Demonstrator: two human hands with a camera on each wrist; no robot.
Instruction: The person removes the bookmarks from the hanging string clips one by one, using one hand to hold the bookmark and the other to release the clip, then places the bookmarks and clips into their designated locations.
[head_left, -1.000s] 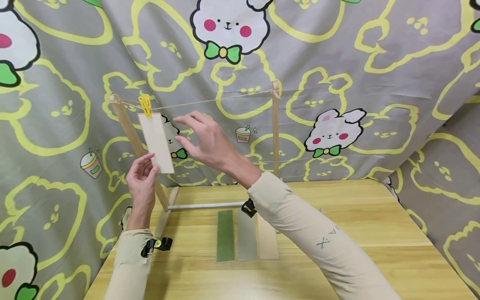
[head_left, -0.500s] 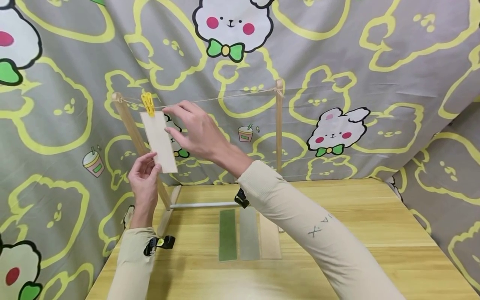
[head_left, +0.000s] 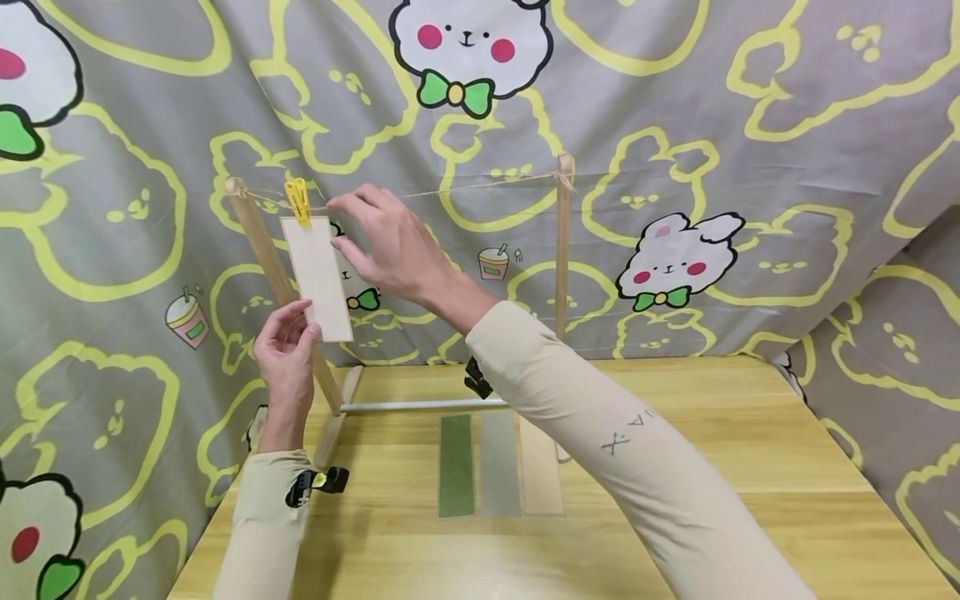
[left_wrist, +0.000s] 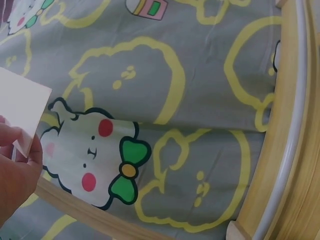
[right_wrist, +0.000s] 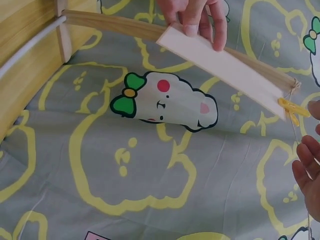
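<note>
A pale rectangular card hangs from a string, held at its top edge by a yellow clothespin. My left hand pinches the card's lower left edge between thumb and fingers; the left wrist view shows the thumb on the card's face. Close to the card's upper right corner is my right hand, thumb and fingers apart with nothing held. In the right wrist view the right hand's fingers are beside the clothespin and string; whether they touch the string I cannot tell.
The string runs between two wooden posts, joined low down by a white rod. On the wooden table lie a green card, a grey card and a beige card. A patterned cloth hangs behind.
My right hand has moved left and up, from clear of the card to its upper right corner. The left hand keeps its pinch on the card. The view has shifted slightly.
</note>
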